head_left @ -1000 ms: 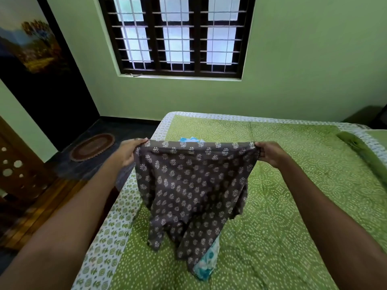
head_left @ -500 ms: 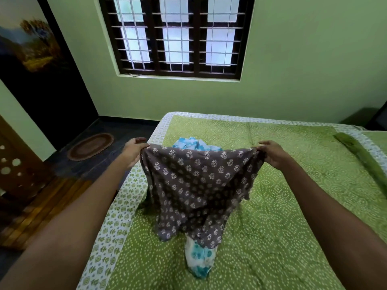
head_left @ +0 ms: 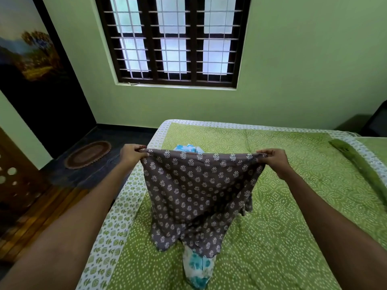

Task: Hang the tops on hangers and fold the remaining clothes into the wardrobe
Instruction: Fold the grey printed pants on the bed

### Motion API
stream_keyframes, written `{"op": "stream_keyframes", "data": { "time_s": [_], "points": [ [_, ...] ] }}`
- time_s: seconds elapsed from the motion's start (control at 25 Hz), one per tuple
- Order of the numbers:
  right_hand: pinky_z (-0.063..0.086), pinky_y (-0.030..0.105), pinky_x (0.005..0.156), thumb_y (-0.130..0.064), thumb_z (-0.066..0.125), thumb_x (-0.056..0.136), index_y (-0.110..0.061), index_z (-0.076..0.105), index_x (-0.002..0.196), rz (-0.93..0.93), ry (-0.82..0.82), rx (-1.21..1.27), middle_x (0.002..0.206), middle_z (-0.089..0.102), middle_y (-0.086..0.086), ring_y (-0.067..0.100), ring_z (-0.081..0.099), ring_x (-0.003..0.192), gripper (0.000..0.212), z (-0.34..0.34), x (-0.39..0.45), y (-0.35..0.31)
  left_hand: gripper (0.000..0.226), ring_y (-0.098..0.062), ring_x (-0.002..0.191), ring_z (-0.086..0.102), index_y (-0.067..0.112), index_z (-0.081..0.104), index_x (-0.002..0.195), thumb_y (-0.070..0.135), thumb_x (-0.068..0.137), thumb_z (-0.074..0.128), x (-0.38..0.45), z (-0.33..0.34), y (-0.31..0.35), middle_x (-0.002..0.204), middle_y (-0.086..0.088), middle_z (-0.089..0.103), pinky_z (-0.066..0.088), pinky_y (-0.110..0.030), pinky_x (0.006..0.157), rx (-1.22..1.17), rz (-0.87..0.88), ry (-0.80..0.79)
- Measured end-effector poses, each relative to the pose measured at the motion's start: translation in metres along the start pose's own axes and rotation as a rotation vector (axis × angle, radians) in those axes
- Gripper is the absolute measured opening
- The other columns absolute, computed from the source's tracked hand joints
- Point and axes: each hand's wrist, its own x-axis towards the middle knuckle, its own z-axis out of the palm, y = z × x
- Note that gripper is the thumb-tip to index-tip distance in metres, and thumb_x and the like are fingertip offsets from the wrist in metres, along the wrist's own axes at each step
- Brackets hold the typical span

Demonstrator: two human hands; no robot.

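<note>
— Where's the grey printed garment (head_left: 199,193) now?

— Stretched over the bed (head_left: 282,216), lower than a second ago, its hem brushing the bedspread. The left hand (head_left: 132,154) and right hand (head_left: 274,159) each pinch a top corner.

— Meaning?

— Probably laying it flat to fold (a blue-and-white garment (head_left: 198,271) lies beneath).

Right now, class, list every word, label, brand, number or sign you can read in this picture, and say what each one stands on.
None: no readable text shows anywhere.
The grey garment, held up by the left hand and right hand, bears only a white floral print.
The bedspread has dotted and leaf patterns, no letters.
The white-and-blue cloth shows a blue print only.
The wall picture is a landscape without lettering.
</note>
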Motion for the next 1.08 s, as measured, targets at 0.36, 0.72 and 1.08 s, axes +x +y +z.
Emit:
{"op": "stream_keyframes", "data": {
  "time_s": [0.36, 0.72, 1.08],
  "points": [
    [0.049, 0.018, 0.061, 0.006, 0.066, 0.079, -0.01, 0.076, 0.074, -0.024, -0.967, -0.17, 0.067, 0.071, -0.003, 0.003, 0.062, 0.06, 0.02, 0.041, -0.051, -0.097, 0.018, -0.013, 0.076, 0.06, 0.007, 0.057, 0.089, 0.008, 0.099, 0.042, 0.005, 0.023, 0.01, 0.084, -0.004, 0.062, 0.051, -0.017, 0.067, -0.95, -0.328, -0.054],
    [0.039, 0.026, 0.093, -0.002, 0.068, 0.082, -0.007, 0.075, 0.094, -0.792, -0.401, -0.334, 0.12, 0.063, 0.012, 0.023, 0.056, 0.112, 0.016, 0.087, -0.035, -0.133, 0.012, -0.006, 0.061, 0.064, 0.008, 0.058, 0.085, 0.009, 0.089, 0.046, -0.043, 0.045, 0.129, 0.068, 0.0, 0.067, 0.053, -0.018, 0.059, -0.87, -0.213, -0.955],
    [0.025, 0.04, 0.112, 0.008, 0.055, 0.087, -0.014, 0.066, 0.107, -0.496, -0.629, 0.019, 0.15, 0.031, -0.004, 0.006, 0.028, 0.136, 0.031, 0.057, -0.042, -0.144, 0.039, -0.014, 0.06, 0.065, 0.013, 0.07, 0.059, 0.023, 0.029, 0.094, -0.042, 0.05, 0.149, 0.064, -0.002, 0.067, 0.053, -0.021, 0.062, -0.886, -0.231, -1.101]
  ]
}}
